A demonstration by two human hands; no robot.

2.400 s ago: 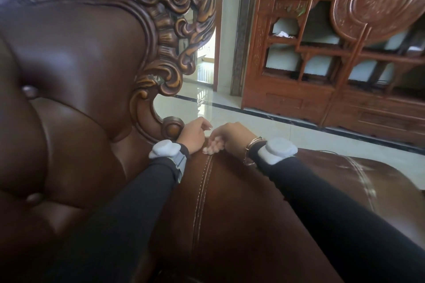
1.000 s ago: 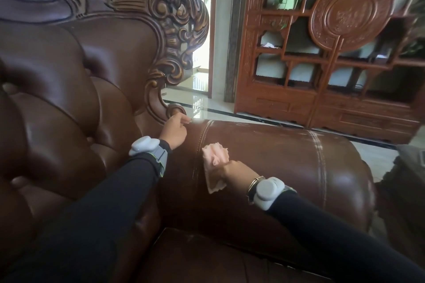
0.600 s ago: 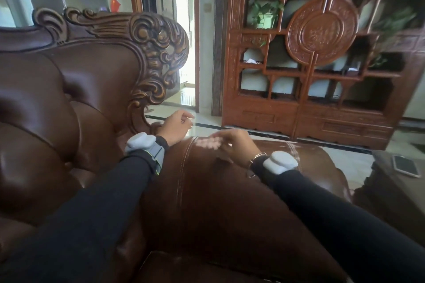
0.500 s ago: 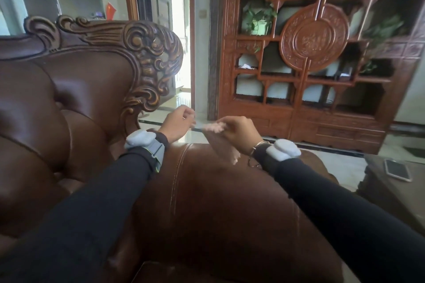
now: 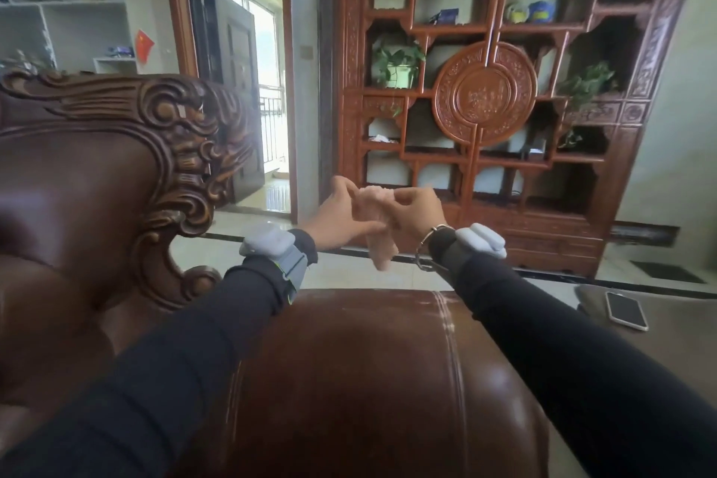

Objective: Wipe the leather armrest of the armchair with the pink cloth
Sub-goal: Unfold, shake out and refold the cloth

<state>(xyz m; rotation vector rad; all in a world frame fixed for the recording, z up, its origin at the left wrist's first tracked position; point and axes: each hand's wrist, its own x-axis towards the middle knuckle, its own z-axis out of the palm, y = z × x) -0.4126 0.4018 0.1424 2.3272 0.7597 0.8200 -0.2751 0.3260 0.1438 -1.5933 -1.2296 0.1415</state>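
Both hands lifted off the chair, together in mid-air above the far edge of the leather armrest (image 5: 349, 361); left hand (image 5: 333, 221) w/ thumb and fingers pinching one side of the pink cloth (image 5: 374, 221), right hand (image 5: 417, 210) curled on the other side; cloth bunched between them, tail dangling below, clear of the leather, not touching it. Looks like refolding or re-gripping before another pass; judged, not certain. Risks from here: loose pinch on a crumpled cloth, so could slip and drop past the armrest to the floor (image 5: 349, 268); wiping w/ a wadded lump = poor contact, streaks, missed strip along the pale scuffed seam (image 5: 446, 314); right-wrist bracelet (image 5: 426, 248) or wrist band (image 5: 481, 241) could drag on the leather if palm comes down flat and low; phone (image 5: 626, 310) on the side worktop (image 5: 679, 307) near the right sleeve, so a wide elbow swing could knock it. Vs 0.5 s ago: hands closer, now both on the cloth rather than right alone holding it; raised further above the armrest; view tilted up, more of the carved cabinet (image 5: 485, 97) and doorway (image 5: 248, 89) showing, less of the seat back (image 5: 77, 225).
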